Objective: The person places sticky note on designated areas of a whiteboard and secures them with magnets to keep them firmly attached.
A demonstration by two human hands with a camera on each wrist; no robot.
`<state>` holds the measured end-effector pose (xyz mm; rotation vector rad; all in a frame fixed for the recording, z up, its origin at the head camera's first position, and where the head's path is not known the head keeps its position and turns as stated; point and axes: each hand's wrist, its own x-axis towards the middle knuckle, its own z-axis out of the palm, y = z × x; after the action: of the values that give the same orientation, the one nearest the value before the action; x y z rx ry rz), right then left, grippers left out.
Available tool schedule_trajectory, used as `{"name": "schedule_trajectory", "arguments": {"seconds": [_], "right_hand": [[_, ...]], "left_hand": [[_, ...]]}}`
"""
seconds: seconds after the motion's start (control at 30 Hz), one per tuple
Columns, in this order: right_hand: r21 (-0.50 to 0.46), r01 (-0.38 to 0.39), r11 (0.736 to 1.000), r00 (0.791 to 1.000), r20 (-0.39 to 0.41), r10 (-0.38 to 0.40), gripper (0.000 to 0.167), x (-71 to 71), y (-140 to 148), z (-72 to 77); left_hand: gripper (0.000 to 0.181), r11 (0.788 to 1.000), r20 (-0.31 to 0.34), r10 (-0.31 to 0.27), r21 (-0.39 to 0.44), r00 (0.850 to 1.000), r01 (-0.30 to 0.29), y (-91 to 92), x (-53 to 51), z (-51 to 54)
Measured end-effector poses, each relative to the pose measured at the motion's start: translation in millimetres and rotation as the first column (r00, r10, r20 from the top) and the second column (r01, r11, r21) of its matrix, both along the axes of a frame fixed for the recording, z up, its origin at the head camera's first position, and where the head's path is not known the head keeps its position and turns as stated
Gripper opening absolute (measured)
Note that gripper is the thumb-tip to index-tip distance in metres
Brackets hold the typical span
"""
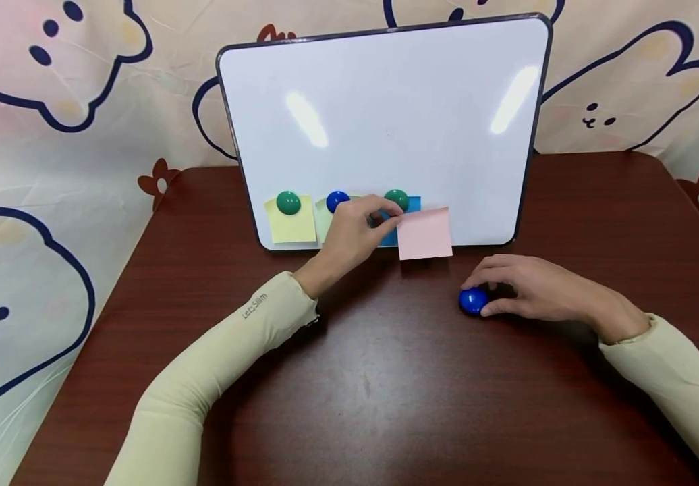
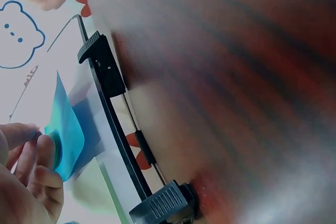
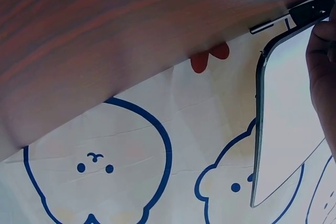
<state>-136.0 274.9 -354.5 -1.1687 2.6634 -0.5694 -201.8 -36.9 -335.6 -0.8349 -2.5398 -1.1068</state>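
My left hand [image 1: 352, 229] pinches the top left corner of a pink sticky note [image 1: 425, 235] in front of the whiteboard's [image 1: 398, 121] lower edge. Behind those fingers, a green round magnet [image 1: 396, 200] lies over a blue sticky note [image 1: 413, 202], partly hidden. My right hand [image 1: 532, 290] holds a blue round magnet [image 1: 473, 301] between thumb and fingers, to the right of the pink note. Only part of the right hand [image 3: 323, 66] enters the right wrist view, and its magnet is out of sight there.
A yellow note [image 1: 291, 226] under a green magnet [image 1: 288, 202] is on the board's lower left. Beside it, a pale green note [image 1: 322, 219] and another blue magnet [image 1: 337, 201] are partly covered. Black feet [image 2: 163, 203] support the board on the brown table [image 1: 374, 405].
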Motion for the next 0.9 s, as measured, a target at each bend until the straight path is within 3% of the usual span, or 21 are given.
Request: {"name": "schedule_trajectory", "arguments": {"seconds": [0.33, 0.6, 0.9], "right_hand": [[0.005, 0.003, 1.000, 1.000, -0.015, -0.003, 0.038, 1.3, -0.4, -0.8], [-0.007, -0.012, 1.000, 0.999, -0.043, 0.012, 0.037, 1.6, -0.7, -1.4], [0.001, -0.013, 1.000, 0.999, -0.053, 0.013, 0.037, 1.8, -1.5, -0.6]], "left_hand": [[0.012, 0.998, -0.085, -0.029, 0.052, 0.996, 0.034, 10.9, -2.1, -0.6], [0.010, 1.000, -0.194, -0.029, -0.015, 0.981, 0.027, 18.2, -3.4, -0.4], [0.010, 0.999, -0.232, -0.014, -0.048, 0.973, 0.003, 26.7, -5.7, -2.1]]}}
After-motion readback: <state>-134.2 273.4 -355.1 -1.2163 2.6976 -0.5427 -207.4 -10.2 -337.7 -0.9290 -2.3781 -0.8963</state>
